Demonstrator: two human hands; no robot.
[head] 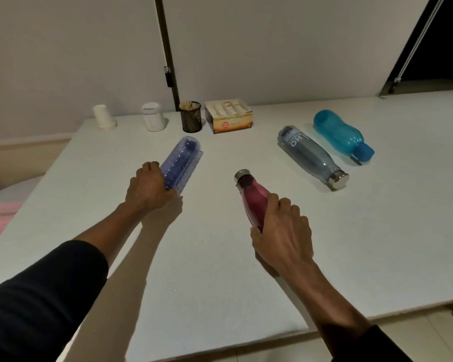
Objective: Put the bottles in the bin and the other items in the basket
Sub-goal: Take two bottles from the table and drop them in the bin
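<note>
Step in hand, as judged: both lying bottles are being gripped for lifting; bin and basket are not seen in the head view.

Left hand (148, 188) is closed over the near end of the blue ribbed bottle (181, 163), fingers wrapped on top; whether the thumb is under it cannot be told. Bottle lies on its side on the table (220, 270), base pointed away toward the back row.

Right hand (281, 231) is curled around the lower body of the red bottle (251, 197), fingers (285, 205) draped over the far side, thumb at the near side. Steel cap (242, 175) points away, left of the hand.

For a clean lift, as advised:
- Red bottle is smooth and tapered; grip should be kept on the wide body, not slid toward the neck.
- Blue bottle looks thin-walled; a light squeeze is enough, otherwise it may be crushed or popped out.
- Both should be raised straight up before being carried, so rolling is avoided.

Still to be handled: grey bottle (311, 156) and teal bottle (341, 134), lying side by side, well apart from the right hand. Paper cups (104, 117), white jar (152, 116), mesh holder (190, 116) and carton box (229, 116) stand along the far edge, untouched.
</note>
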